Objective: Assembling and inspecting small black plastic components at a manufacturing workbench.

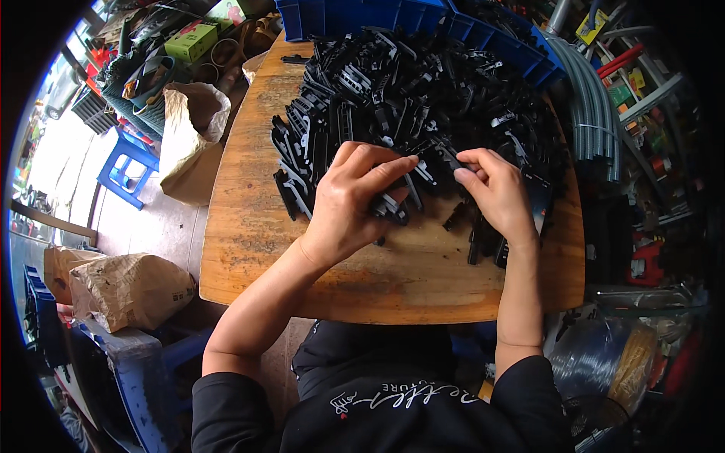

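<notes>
— How are the hands set, from where you stand?

— Both forearms come up over the near edge of the wooden table point(249, 249). The left hand point(351, 198) is arched, knuckles up, fingers curled around a small bunch of black plastic clips point(390, 205), thumb stretched toward the other hand. The right hand point(495, 192) is bent at the wrist, thumb and forefinger pinched on one black clip point(447, 157). The two hands nearly meet at that piece.

— And where is that clip?

— Over the middle of the table, at the near edge of the big heap of black clips point(423, 90).

— How many things all told?

— Two hands, one table, one heap; the clips are too many to count. One blue crate point(355, 15) at the table's far edge, one blue stool point(124, 170) left of the table, and three brown paper sacks point(132, 287) on that same side.
</notes>
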`<state>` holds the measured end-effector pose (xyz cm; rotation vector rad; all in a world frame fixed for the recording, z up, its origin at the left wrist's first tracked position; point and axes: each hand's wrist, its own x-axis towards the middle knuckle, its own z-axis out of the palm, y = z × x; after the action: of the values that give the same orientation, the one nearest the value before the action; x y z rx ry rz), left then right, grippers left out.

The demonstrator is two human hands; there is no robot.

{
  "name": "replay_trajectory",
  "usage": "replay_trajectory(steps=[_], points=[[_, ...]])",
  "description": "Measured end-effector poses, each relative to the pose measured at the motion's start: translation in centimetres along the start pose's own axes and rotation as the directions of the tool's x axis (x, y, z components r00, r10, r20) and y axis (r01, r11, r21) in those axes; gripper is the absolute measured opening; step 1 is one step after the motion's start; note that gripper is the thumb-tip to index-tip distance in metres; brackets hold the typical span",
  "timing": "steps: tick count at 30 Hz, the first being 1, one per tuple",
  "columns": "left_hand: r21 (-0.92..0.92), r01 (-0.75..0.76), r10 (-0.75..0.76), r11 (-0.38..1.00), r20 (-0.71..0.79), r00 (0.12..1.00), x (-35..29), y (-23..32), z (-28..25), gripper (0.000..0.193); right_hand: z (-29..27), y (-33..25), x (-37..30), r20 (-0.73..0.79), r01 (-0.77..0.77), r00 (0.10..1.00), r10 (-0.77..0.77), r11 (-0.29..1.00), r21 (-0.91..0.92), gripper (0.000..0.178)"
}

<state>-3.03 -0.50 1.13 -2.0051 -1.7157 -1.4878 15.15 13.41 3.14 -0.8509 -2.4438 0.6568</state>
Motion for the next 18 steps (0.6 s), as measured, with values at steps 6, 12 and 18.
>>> replay_trajectory(steps=[6, 12, 18], points=[[0.040, 0.015, -0.016, 0.999, 0.008, 1.000, 0.0, 1.0, 1.2, 0.053, -0.5, -1.0, -1.4, 0.026, 0.010, 1.000, -0.015, 0.982, 0.187, 0.014], [-0.298, 0.342, -0.253, 0.891, 0.300, 0.920, -1.1, 0.1, 0.7, 0.033, -1.4, -3.1, -2.8, 0.159, -0.001, 0.984, -0.080, 0.891, 0.453, 0.024], [-0.436, 0.825, -0.566, 0.360, 0.601, 0.565, -0.2, 0.5, 0.5, 0.013, 1.3, 0.5, -4.2, 0.282, 0.291, 0.931, -0.231, 0.937, -0.192, 0.025]])
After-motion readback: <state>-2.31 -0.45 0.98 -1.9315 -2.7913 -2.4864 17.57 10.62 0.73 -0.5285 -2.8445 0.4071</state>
